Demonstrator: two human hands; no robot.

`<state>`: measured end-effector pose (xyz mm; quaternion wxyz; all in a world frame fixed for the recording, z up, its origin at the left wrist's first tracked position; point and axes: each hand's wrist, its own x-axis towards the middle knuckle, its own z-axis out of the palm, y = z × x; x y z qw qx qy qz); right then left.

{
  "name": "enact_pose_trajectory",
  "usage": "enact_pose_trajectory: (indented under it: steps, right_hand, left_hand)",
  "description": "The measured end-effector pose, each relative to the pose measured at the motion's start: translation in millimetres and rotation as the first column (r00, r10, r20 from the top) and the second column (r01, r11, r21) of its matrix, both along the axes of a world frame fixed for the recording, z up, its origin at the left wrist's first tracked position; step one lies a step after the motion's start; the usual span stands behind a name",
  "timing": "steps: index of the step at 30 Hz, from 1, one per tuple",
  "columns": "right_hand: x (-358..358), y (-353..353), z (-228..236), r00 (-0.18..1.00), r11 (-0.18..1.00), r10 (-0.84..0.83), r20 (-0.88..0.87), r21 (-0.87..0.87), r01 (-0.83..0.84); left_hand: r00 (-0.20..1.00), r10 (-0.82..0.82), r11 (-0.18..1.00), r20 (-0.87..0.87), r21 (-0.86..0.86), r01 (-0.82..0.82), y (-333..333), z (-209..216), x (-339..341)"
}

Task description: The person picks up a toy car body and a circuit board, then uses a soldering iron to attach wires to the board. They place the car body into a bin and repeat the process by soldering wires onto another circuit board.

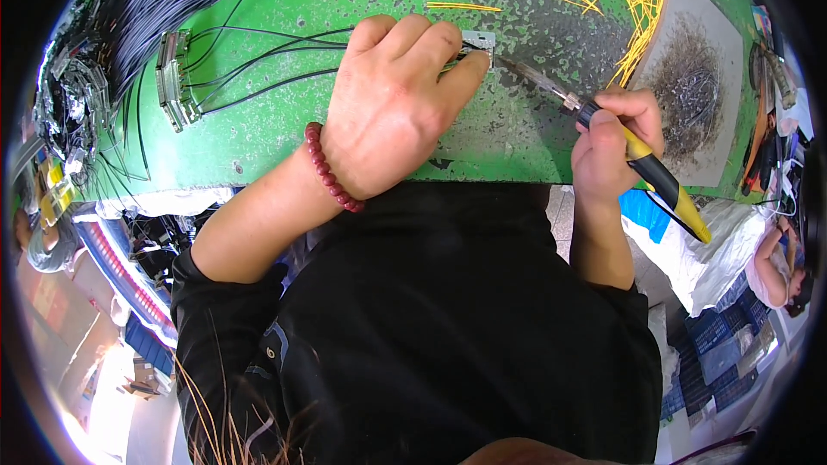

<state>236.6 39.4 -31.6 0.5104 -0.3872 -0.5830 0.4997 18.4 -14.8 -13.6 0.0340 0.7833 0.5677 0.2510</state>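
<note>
The plate (pixel 480 37), a small pale piece with holes, lies on the green table (pixel 258 142), partly hidden by the left grip (pixel 394 103). Its visible end shows at the fingertips, beyond the forefinger and right by the thumb tip. The left grip is palm down, knuckles up, fingers bent, and the thumb stretched toward the plate; its underside is hidden, so I cannot tell how tightly it is closed or what it pinches. Dark wire shows between forefinger and thumb. Black wires (pixel 267 41) run from under this grip to the metal parts (pixel 176 82) on the left.

The right grip (pixel 613 146) is closed around the yellow-and-black handle of the iron (pixel 655 172), thumb and fingers wrapped on it. The iron slants up and left, its tip just beside the plate's right end; whether they touch I cannot tell.

Near the iron lie yellow sticks (pixel 642 4) and a grey board (pixel 725 52) with a dark-stained middle. One yellow piece (pixel 463 7) lies beyond the plate.
</note>
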Motion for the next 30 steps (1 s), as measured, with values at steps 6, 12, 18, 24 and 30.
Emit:
enact_pose_trajectory:
  steps: [6,12,18,24,30]
  right_hand:
    - [1,1,-1,1.0,0.999,-0.022,-0.005,0.029,0.022]
    - [0,2,-1,0.999,1.0,-0.027,0.038,0.002,0.027]
    - [1,3,-4,0.999,0.998,-0.028,0.027,0.048,0.027]
    - [-5,3,-1,0.999,1.0,0.016,-0.051,-0.022,-0.017]
    - [-4,1,-1,0.998,0.997,0.049,-0.044,-0.062,-0.051]
  left_hand:
    - [1.0,0.0,1.0,0.012,0.003,0.0,1,0,0]
    - [1.0,-0.01,0.999,-0.006,-0.036,0.01,1,4,-2]
    - [0.997,0.012,0.999,0.07,-0.032,-0.01,-5,16,-4]
    - [0.987,0.117,0.993,0.114,-0.048,-0.112,-20,21,-25]
    - [0.993,0.046,0.998,0.113,-0.044,-0.041,-9,26,-11]
